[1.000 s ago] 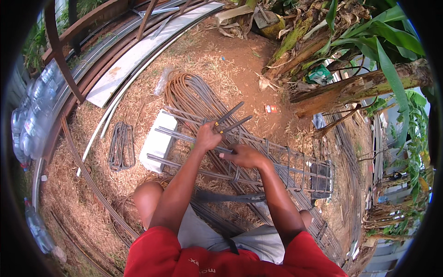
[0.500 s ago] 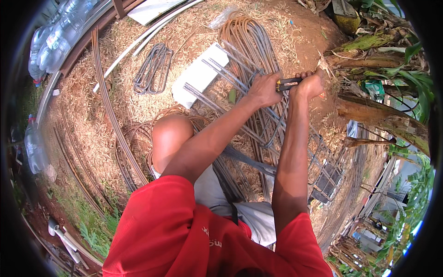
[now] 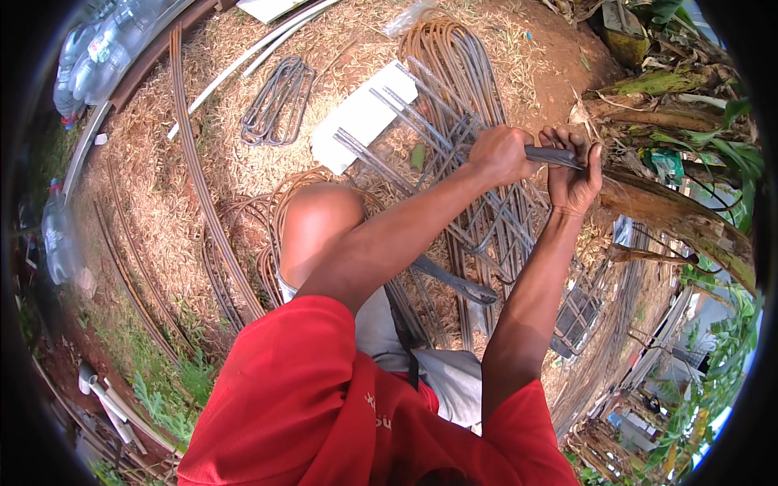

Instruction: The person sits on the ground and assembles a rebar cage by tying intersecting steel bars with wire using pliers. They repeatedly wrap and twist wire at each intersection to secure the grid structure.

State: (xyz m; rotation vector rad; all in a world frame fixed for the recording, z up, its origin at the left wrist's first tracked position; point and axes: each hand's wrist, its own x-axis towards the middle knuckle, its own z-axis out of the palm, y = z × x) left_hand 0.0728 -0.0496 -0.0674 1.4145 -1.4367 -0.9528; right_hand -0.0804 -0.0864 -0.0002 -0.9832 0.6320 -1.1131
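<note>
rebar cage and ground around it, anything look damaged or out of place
Crumpled clear plastic lies on dry grass by the looped bars, like stray litter. The rebar cage shows no obvious damage, though arms partly hide it.

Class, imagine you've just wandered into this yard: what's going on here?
A person in a red shirt works over a steel-bar frame whose bar ends lie over a white block. The left hand grips a dark tool. The right hand is open at its far end; whether it touches is unclear.
</note>
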